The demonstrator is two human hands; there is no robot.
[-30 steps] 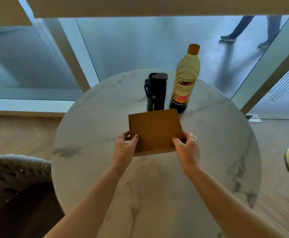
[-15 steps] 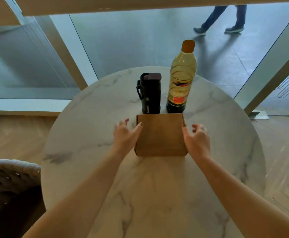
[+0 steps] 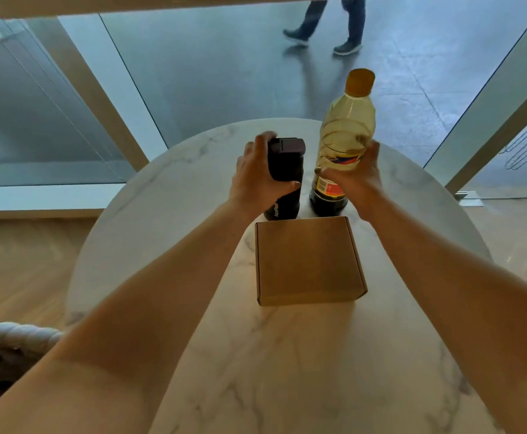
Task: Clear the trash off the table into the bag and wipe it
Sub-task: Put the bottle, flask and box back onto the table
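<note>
Table (image 3: 162, 214), round white marble, now has the brown cardboard box (image 3: 309, 261) set down at its middle, released; both hands have moved past it; the left hand (image 3: 256, 173) grips a black flask (image 3: 284, 170), the right hand (image 3: 357, 177) wraps a yellow bottle (image 3: 346, 133); likely these get lifted next; no bag visible.

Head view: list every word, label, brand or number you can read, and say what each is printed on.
Black flask, gripped by the left hand: white lettering low on its side, too blurred to read for certain.
Bottle, held by the right hand: a red, yellow and blue label with print, too small and blurred to read.
Cardboard box: no print visible.
Nothing else carries text.
</note>
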